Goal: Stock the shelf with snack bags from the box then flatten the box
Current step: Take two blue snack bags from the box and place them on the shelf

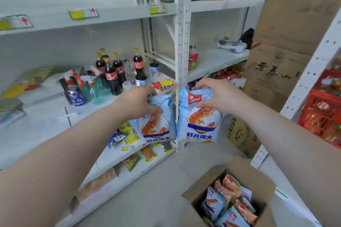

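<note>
Each of my hands holds a light blue snack bag printed with an orange shrimp. My left hand [138, 101] grips the top of the left bag [156, 125]. My right hand [215, 94] grips the top of the right bag [200, 125]. Both bags hang upright in the air in front of the white shelf [46, 120], near its upright post [181, 46]. The open cardboard box [245, 175] stands on the floor at the lower right and holds several more bags [228, 206] of the same kind.
Cola bottles [110, 72], a blue can [74, 96] and green bottles stand on the middle shelf. Small snack packs lie on the lower shelves. Tall cardboard cartons [284, 42] lean at the right, beside a red crate [324, 108]. Grey floor lies between box and shelf.
</note>
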